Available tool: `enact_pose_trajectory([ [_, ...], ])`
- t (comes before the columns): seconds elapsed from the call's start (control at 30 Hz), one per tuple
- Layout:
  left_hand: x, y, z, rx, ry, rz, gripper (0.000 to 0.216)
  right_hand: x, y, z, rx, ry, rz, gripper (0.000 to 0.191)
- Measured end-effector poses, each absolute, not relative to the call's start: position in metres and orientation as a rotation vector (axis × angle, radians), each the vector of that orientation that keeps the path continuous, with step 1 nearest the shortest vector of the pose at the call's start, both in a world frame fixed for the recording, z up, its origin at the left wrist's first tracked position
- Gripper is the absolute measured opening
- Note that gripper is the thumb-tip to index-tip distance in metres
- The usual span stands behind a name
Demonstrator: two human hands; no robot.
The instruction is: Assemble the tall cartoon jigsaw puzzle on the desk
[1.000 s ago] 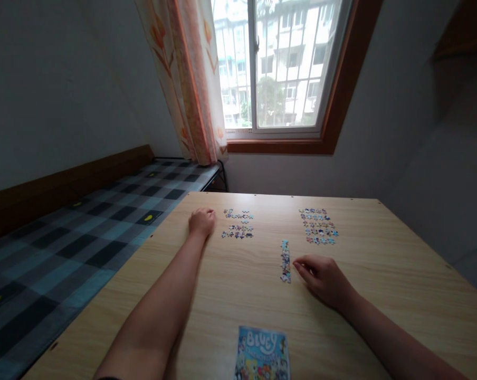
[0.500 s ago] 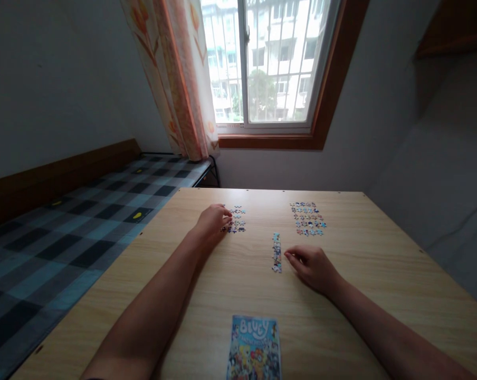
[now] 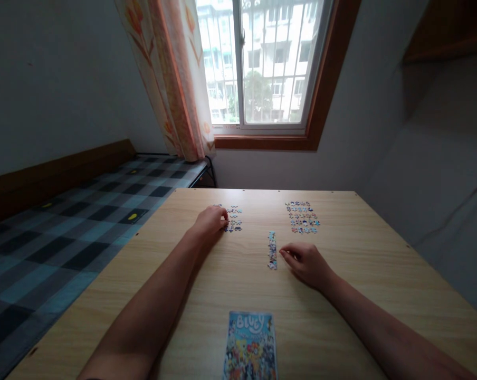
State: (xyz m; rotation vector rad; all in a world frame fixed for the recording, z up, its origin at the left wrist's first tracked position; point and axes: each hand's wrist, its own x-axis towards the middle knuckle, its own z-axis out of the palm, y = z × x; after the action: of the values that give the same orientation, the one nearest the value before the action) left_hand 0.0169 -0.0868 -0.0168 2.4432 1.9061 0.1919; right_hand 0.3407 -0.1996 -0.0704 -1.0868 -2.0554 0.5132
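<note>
left hand (image 3: pixel 210 220) pinching at loose pieces (image 3: pixel 234 219) | right hand (image 3: pixel 306 262) curled, empty, beside joined strip (image 3: pixel 272 250) | lift one piece cleanly (neighbours lie close)

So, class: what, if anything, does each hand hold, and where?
Left hand touches the loose puzzle pieces; a hold cannot be told. Right hand holds nothing, beside the joined strip.

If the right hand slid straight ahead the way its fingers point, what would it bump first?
Probably the joined strip of puzzle pieces: the right hand points left at it, fingertips just short of touching.
</note>
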Motion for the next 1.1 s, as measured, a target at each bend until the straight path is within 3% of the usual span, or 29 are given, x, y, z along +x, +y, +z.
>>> enact_pose_trajectory([
  [0.37, 0.052, -0.143, 0.065, 2.076, 1.180, 0.712, 0.018, 0.344, -0.195, -0.074, -1.149, -1.978, 0.452, 0.025],
  [0.7, 0.111, -0.200, -0.045, 2.104, 1.105, 0.686, 0.028, 0.342, -0.205, -0.072, -1.054, -2.059, 0.200, 0.020],
  [1.1, 0.116, -0.207, -0.058, 1.829, 1.042, 0.832, 0.015, 0.339, -0.225, -0.061, -0.745, -2.194, 0.239, 0.016],
])
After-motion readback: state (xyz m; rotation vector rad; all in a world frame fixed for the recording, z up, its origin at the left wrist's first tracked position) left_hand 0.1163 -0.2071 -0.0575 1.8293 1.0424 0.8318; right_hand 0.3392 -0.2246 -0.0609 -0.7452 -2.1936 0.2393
